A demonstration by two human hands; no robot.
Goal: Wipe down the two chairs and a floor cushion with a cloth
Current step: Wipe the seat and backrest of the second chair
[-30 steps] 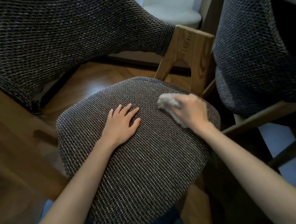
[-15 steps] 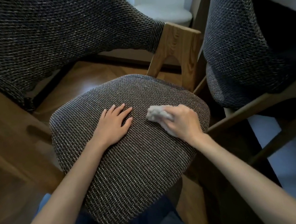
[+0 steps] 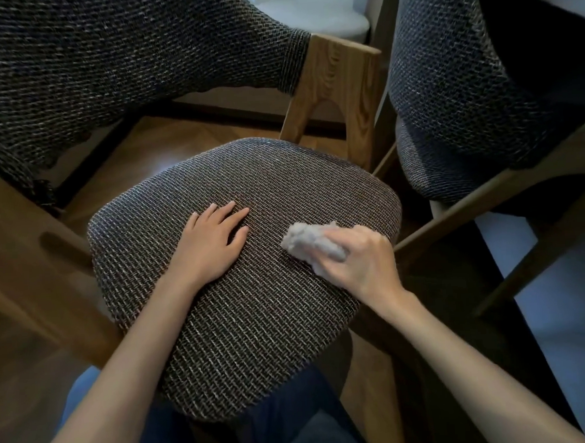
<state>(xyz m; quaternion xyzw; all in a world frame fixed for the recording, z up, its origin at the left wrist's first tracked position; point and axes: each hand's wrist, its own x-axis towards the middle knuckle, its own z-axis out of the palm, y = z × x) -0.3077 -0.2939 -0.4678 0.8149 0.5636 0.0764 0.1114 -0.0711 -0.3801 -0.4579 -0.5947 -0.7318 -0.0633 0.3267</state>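
- Left hand (image 3: 211, 246) lies flat, fingers straight, mid-seat on the dark woven fabric chair seat (image 3: 256, 325).
- Right hand (image 3: 361, 261) grips a crumpled pale grey cloth (image 3: 305, 242) near the seat's right edge.

- A room in a home, most likely a dining or sitting area; which of the two cannot be told.
- Two matching upholstered chairs stand close together: the near chair (image 3: 254, 291) has a padded seat in dark woven fabric, and the second chair (image 3: 447, 94) stands just to its right.
- The near chair's wooden frame (image 3: 338, 93) is warm light brown with clear grain, like household furniture.
- A polished wooden floor (image 3: 165, 143) shows beneath the chairs.
- A pale wall (image 3: 237, 99) runs along behind them.
- Beyond sits a white rounded object (image 3: 314, 20), too blurred to identify.
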